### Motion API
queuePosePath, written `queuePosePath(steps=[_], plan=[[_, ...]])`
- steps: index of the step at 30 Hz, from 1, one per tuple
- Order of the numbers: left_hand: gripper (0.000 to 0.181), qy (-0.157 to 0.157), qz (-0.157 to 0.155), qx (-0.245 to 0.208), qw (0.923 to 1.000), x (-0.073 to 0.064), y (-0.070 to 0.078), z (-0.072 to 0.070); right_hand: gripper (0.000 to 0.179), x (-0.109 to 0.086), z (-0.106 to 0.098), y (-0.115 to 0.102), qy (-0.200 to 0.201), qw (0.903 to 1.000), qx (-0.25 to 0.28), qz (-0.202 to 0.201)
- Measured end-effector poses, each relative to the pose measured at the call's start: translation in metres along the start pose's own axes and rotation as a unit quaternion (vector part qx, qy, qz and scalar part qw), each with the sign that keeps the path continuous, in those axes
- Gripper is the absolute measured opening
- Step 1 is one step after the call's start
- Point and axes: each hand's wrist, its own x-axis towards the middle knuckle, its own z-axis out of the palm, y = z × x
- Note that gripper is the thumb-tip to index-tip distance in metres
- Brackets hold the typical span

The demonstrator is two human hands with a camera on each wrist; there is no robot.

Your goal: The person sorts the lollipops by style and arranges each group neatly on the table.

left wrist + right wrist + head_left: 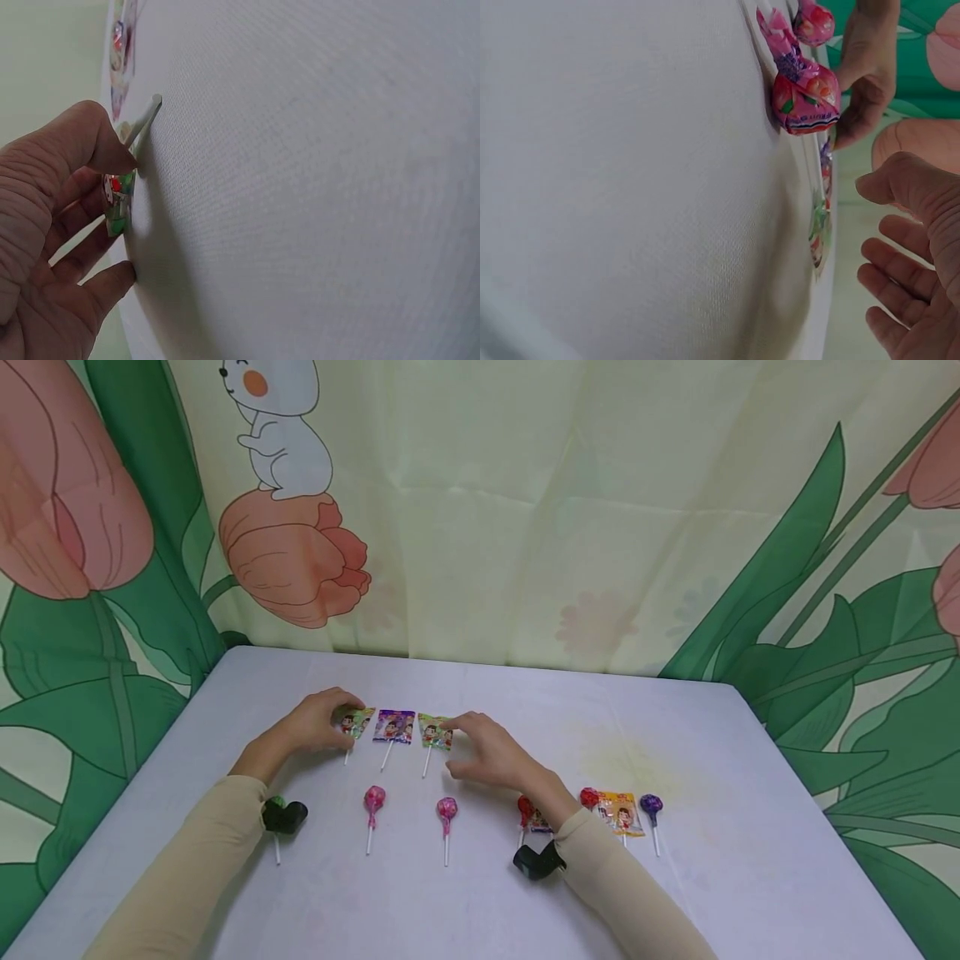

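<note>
At the far left of the table, my left hand (318, 722) pinches a flat lollipop in a green and yellow wrapper (357, 722). In the left wrist view, the lollipop's white stick (146, 118) pokes out past the thumb, and the fingers partly hide its wrapper (118, 196). Beside it lies a flat lollipop in a purple wrapper (393, 727), then one in a green wrapper (435, 732). My right hand (495, 752) hovers at the right edge of that green one. Its fingers (896, 281) are loosely spread with nothing between them.
Nearer me lie two pink ball lollipops (374, 797) (447, 810). A green one (277, 802) is partly behind the left wrist's black camera (285, 817). Around the right forearm lie red lollipops (589, 797), an orange-wrapped flat one (621, 814) and a purple ball one (651, 805). A printed curtain (480, 527) hangs behind.
</note>
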Motion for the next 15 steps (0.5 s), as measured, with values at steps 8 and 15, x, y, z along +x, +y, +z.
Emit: queuePosePath(steps=[8, 15], plan=[[0.061, -0.001, 0.001, 0.000, 1.0000, 0.000, 0.001, -0.001, 0.054, -0.010, -0.004, -0.008, -0.007, 0.9999, 0.006, -0.012], [0.061, 0.000, 0.004, 0.003, 1.0000, 0.000, 0.001, 0.000, 0.055, -0.018, -0.008, -0.013, -0.001, 0.9994, -0.002, -0.036]])
